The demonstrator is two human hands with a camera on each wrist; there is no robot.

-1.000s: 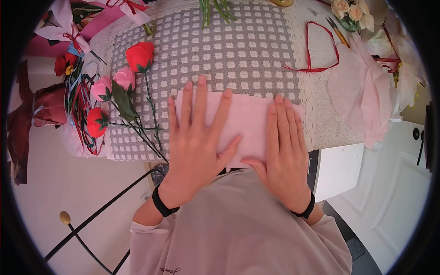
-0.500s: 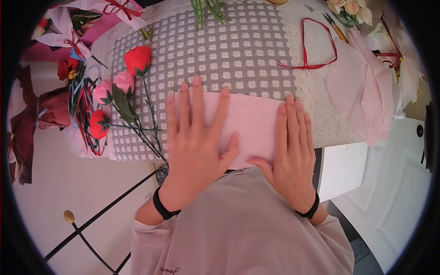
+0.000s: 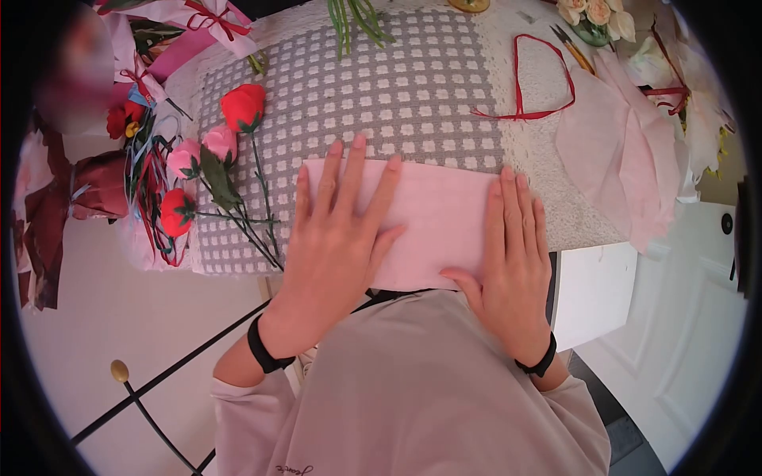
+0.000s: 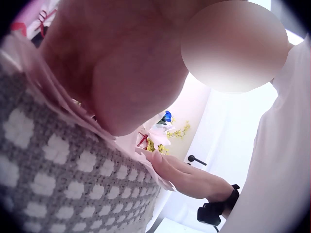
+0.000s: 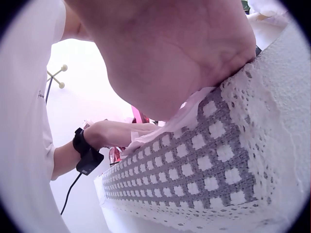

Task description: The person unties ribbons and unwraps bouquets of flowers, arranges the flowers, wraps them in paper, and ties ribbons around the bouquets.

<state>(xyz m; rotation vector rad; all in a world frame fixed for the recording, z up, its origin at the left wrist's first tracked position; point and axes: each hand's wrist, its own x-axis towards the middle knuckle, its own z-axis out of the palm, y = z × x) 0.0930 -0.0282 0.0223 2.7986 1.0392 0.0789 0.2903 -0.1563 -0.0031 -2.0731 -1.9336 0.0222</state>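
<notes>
A folded sheet of pink wrapping paper (image 3: 436, 214) lies flat near the front of a grey-and-white checked cloth (image 3: 429, 87). Over its left part rests my left hand (image 3: 337, 226), palm down, fingers straight and spread, fingertips reaching past the top edge. My right hand (image 3: 517, 258) lies flat along the right edge, fingers together and thumb turned inward over the paper. Both wrist views show the palms low on the pink paper (image 5: 192, 108) at the cloth's edge.
Left of the paper lie red roses (image 3: 242, 107) and pink roses (image 3: 184, 157) with dark stems. A red ribbon loop (image 3: 567, 95), scissors (image 3: 573, 49) and crumpled pink paper (image 3: 615, 151) are at right. Green stems (image 3: 349, 28) reach in at the back; wrapped bouquets (image 3: 208, 25) stand back left.
My right hand has slid to the right across the paper to its right edge. The left hand stays on the left part, its wrist swung slightly outward.
</notes>
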